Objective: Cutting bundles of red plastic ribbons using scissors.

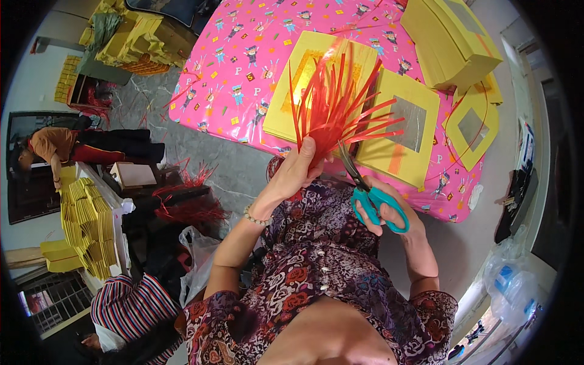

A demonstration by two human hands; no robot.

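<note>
Head view: the left hand [294,173] was closed around the gathered base of a bunch of red strips [331,103], its thumb uppermost. The strips fanned out away from the person, over the near edge of the worktop [213,91]. The right hand [389,190] was clamped on the teal handles of the scissors [360,197], fingers through the loops; the blades pointed at the base of the strips, just beside the left hand. Whether they touched the strips could not be determined. The worktop bore a pink printed cover. On it lay a yellow panel [278,115] with a gold area, partly behind the strips, a windowed panel [421,159] to its right, and a yellow stack [450,52] at the upper right.
</note>
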